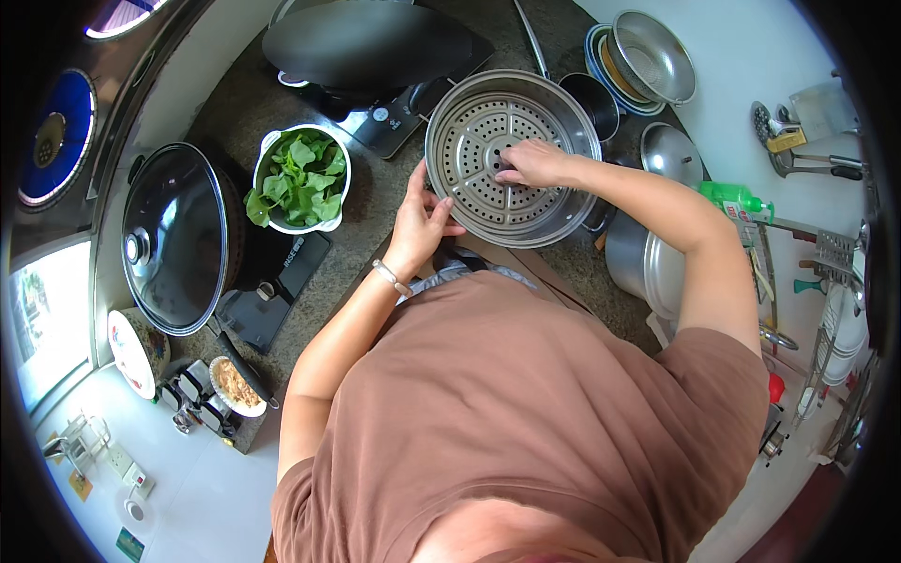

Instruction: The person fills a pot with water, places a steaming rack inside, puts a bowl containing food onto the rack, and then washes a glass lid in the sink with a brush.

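A round stainless-steel steamer pot [486,236] stands on the dark counter in front of me, with a perforated steamer plate [479,141] inside it. My left hand [417,224] holds the pot's near left side, thumb and fingers against the wall by the rim. Over the rim reaches my right hand [536,163], its thumb and fingertips at the middle of the perforated plate. Whether those fingers grip the plate or only touch it, I cannot tell. To the left sits a white pot [345,184] filled with green leaves [303,172].
At far left, a lidded black wok [179,239] stands beside a black cooktop [271,295]. Another large dark pan [366,46] is behind. Right of the steamer are a small dark saucepan [595,105], a metal colander [651,60], a pot lid [671,155] and an aluminium pot [626,257].
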Demonstrator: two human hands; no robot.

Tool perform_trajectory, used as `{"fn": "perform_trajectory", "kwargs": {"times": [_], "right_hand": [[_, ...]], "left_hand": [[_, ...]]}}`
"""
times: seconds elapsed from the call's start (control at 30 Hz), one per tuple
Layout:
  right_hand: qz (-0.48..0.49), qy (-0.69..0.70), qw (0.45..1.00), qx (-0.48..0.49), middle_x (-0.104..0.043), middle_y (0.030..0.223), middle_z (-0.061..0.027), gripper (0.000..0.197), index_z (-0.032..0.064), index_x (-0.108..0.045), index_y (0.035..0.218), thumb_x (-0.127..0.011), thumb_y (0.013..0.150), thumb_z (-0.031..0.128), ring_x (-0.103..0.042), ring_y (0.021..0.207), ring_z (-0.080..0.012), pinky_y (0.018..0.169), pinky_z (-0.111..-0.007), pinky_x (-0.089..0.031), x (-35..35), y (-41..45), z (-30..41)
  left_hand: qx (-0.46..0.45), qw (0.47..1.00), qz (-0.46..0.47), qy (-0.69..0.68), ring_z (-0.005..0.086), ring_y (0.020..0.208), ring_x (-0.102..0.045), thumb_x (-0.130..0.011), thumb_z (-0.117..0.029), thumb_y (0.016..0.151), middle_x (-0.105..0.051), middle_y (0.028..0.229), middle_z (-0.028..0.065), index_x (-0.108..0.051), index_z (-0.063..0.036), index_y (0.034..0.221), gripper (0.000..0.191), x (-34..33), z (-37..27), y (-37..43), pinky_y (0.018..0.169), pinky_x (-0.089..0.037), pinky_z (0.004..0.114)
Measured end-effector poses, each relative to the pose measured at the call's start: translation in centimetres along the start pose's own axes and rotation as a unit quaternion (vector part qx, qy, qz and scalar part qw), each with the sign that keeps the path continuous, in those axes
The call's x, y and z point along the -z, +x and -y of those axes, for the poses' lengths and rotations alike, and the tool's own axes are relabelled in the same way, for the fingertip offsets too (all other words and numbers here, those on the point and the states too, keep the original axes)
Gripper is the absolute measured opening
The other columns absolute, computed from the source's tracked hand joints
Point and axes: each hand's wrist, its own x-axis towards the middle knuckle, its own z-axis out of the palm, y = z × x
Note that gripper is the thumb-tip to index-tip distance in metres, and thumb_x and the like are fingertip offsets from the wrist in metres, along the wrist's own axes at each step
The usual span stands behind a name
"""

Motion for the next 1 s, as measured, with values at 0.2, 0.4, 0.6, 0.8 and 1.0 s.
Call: {"fn": "perform_trajectory", "kwargs": {"times": [0.2,0.4,0.6,0.8,1.0], "right_hand": [[-0.047,0.113,0.992,0.038,-0.065,0.079,-0.0168,0.025,0.0003,-0.062,0.088,-0.062,0.083,0.025,-0.063,0.079,-0.0344,0.071,-0.043,-0.048,2.8,-1.9,-0.2],[0.062,-0.014,0.994,0.092,-0.063,0.08,-0.0143,0.02,0.0061,-0.058,0.086,-0.066,0.079,0.023,-0.061,0.079,-0.0337,0.068,-0.045,-0.047,3.4,-1.4,3.6],[0.062,-0.028,0.995,0.072,-0.061,0.079,-0.0159,0.028,0.0051,-0.056,0.084,-0.065,0.079,0.031,-0.058,0.079,-0.0368,0.065,-0.046,-0.044,1.5,-1.2,2.9],[-0.147,0.029,0.988,0.03,-0.061,0.07,-0.0145,0.019,0.0034,-0.06,0.087,-0.059,0.087,0.022,-0.06,0.063,-0.0287,0.059,-0.037,-0.046,6.8,-0.4,10.2],[-0.243,0.152,0.954,0.09,-0.058,0.067,-0.0046,0.014,0.0007,-0.059,0.091,-0.055,0.092,0.014,-0.056,0.059,-0.0114,0.056,-0.025,-0.044,7.5,1.0,20.0]], "left_hand": [[0.018,1.0,-0.003,-0.018,0.0199,0.069,-0.066,-0.052,0.0,0.09,-0.058,0.084,0.0126,-0.01,-0.0037,0.145,0.068,0.1,0.1,-0.2,0.061,-0.059,0.029],[0.031,0.997,-0.013,-0.066,0.0253,0.078,-0.067,-0.049,-0.016,0.096,-0.059,0.094,0.0172,-0.019,-0.0009,0.142,0.056,2.9,0.9,-3.5,0.07,-0.058,0.033],[0.027,0.979,-0.143,-0.142,0.0189,0.084,-0.066,-0.047,-0.017,0.097,-0.06,0.096,0.012,-0.045,-0.0005,0.127,0.034,9.6,2.7,-13.8,0.074,-0.056,0.028],[0.137,0.902,-0.349,-0.213,0.0195,0.083,-0.066,-0.048,-0.017,0.097,-0.062,0.093,0.0104,-0.054,0.0026,0.116,0.029,14.2,12.6,-31.1,0.077,-0.056,0.029],[-0.057,0.718,-0.605,-0.34,0.0299,0.107,-0.058,-0.04,-0.017,0.099,-0.053,0.12,0.0213,-0.028,-0.0013,0.137,0.042,24.9,19.6,-39.2,0.093,-0.05,0.039]]}}
